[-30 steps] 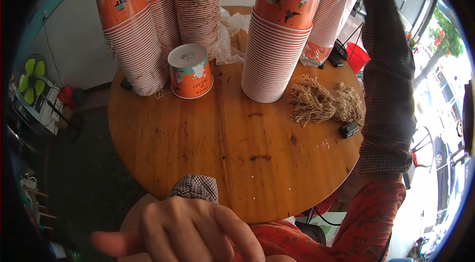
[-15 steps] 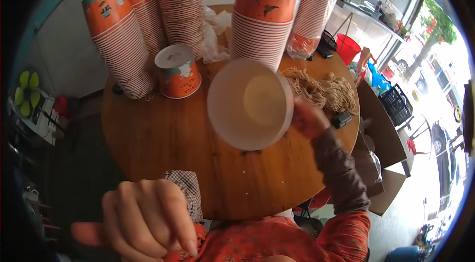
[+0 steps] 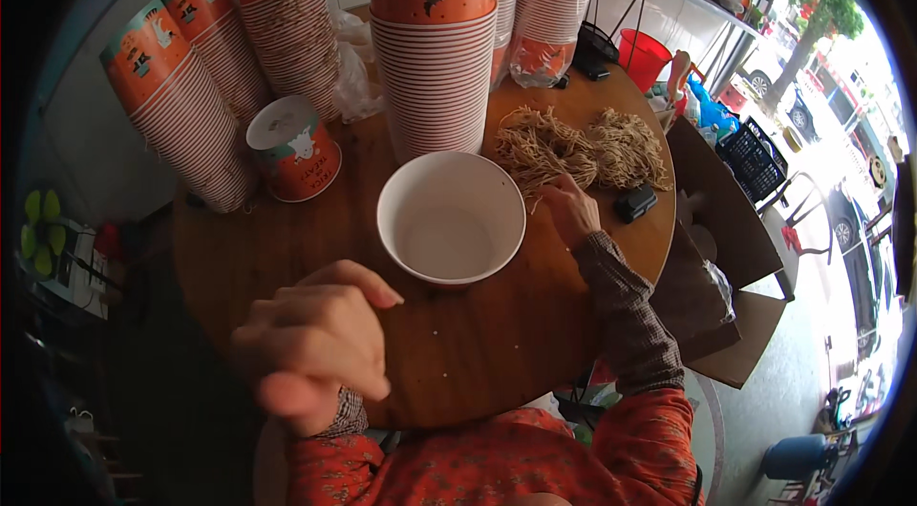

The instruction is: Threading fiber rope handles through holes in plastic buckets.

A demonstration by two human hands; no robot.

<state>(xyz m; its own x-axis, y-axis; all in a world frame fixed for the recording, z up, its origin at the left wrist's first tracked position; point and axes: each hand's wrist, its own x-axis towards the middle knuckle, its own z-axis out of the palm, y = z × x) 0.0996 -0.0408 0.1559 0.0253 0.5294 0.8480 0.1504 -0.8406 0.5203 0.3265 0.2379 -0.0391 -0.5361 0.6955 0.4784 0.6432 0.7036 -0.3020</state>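
A white round paper tub (image 3: 451, 262) stands upright on the wooden table in front of me, its mouth toward me and nothing seen inside. Just right of it, my right hand (image 3: 573, 212) has its fingertips pinched at the near edge of a pile of tan shredded strands (image 3: 546, 145). A few strands show at the fingers. My left hand (image 3: 320, 334), slightly blurred, hovers over the table's near left part. Its fingers are loosely bent with the thumb apart, and nothing shows in them.
Tall stacks of orange-printed tubs (image 3: 435, 57) line the table's far side. One upside-down tub (image 3: 304, 162) sits left of centre. A black block (image 3: 635, 203) lies near the right edge. An open cardboard box (image 3: 702, 296) and a red bucket (image 3: 646, 57) stand off to the right.
My right hand has set the white tub down on the table, let go of it and moved to the tan strands. The left hand has shifted forward and right. The whole view has turned somewhat.
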